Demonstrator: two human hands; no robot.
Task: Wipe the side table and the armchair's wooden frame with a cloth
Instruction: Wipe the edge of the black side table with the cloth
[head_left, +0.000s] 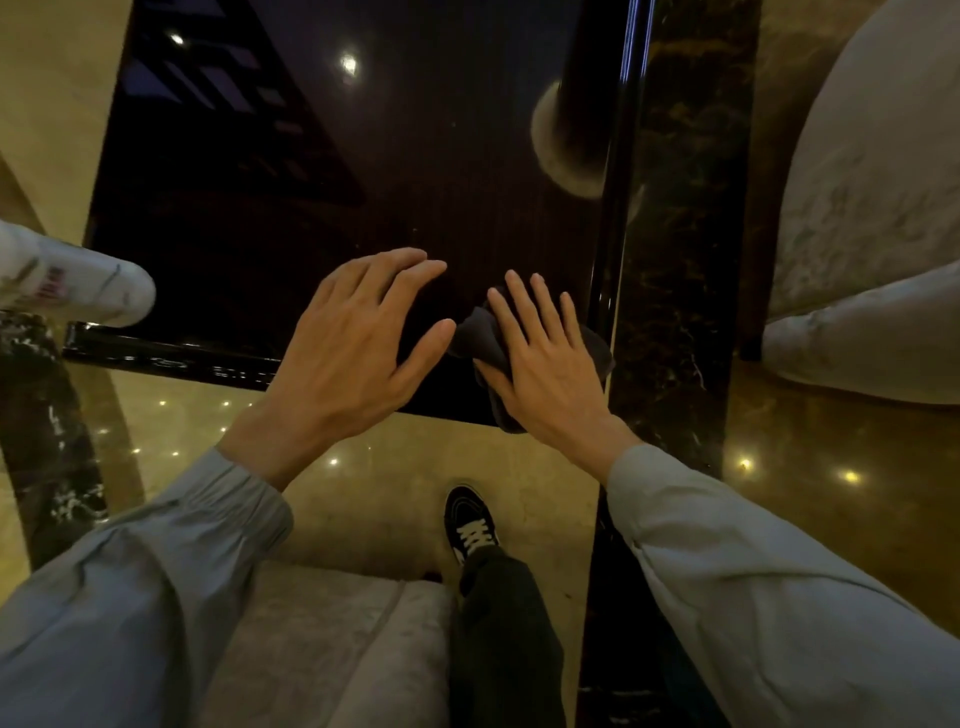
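Side table (322, 171) fills centre frame, glossy near-black top; far edge cut off at 12 o'clock, grain hard to make out under ceiling-light reflections. Polished marble floor (363, 499) beige with dark veined bands, spotted with light glints. Pale upholstered armchair (872, 171) at 2 o'clock, cropped by frame; its wooden frame not clearly visible. Another pale cushion (337, 639) at 6 o'clock, partly hidden by grey sleeves. White object (78, 286) at 9 o'clock, cut off, printed marks unreadable. Round pale shape near a dark post at 1 o'clock on the tabletop: real or reflected, cannot tell. One black sneaker (470, 530) at 6 o'clock on the floor.

Left hand (353, 338) over the table's near edge, fingers spread and loose, holding nothing; contact with the top uncertain. Right hand (545, 364) at 4 o'clock of the tabletop, palm down, fingers extended and slightly apart, pressing flat on a dark cloth (480, 335) at the table's near right corner; cloth mostly hidden beneath the hand
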